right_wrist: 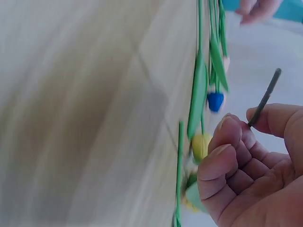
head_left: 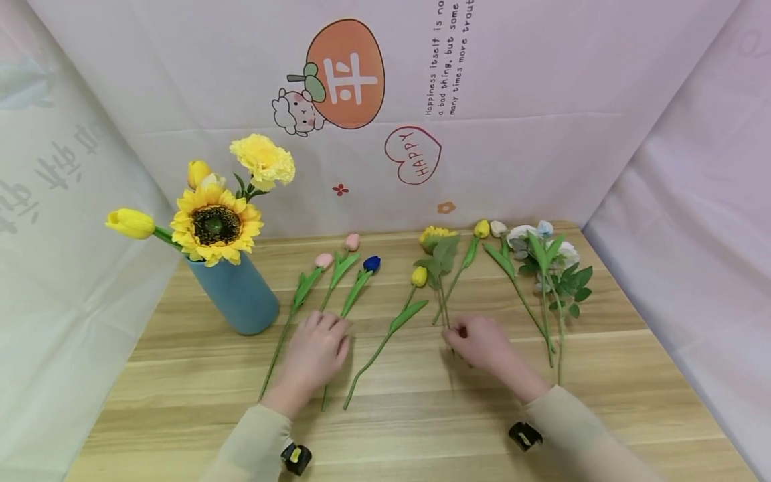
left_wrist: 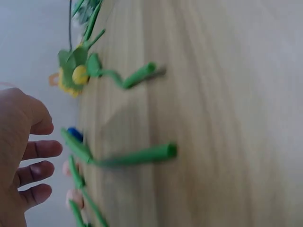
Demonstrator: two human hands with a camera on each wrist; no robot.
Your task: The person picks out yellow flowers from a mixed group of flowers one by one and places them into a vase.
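Several artificial flowers lie in a row on the wooden table (head_left: 421, 415). My right hand (head_left: 459, 333) pinches the lower end of a thin dark stem (right_wrist: 265, 97) between thumb and curled fingers (right_wrist: 227, 156); the stem leads up to a small sunflower (head_left: 436, 235). My left hand (head_left: 332, 335) lies with relaxed fingers (left_wrist: 45, 149) over the stems of a pink tulip (head_left: 324, 260) and a blue tulip (head_left: 371, 264), holding nothing. Between the hands lies a yellow tulip (head_left: 419, 276). A blue vase (head_left: 237, 294) at the left holds a large sunflower (head_left: 215, 225), yellow tulips and a yellow carnation (head_left: 264, 161).
To the right of the right hand lie another yellow tulip (head_left: 480, 229), a white bud and a white-and-blue leafy spray (head_left: 551, 261). Printed cloth walls (head_left: 542, 134) close off the table at the back and both sides. A second pink tulip (head_left: 352, 242) lies beside the first.
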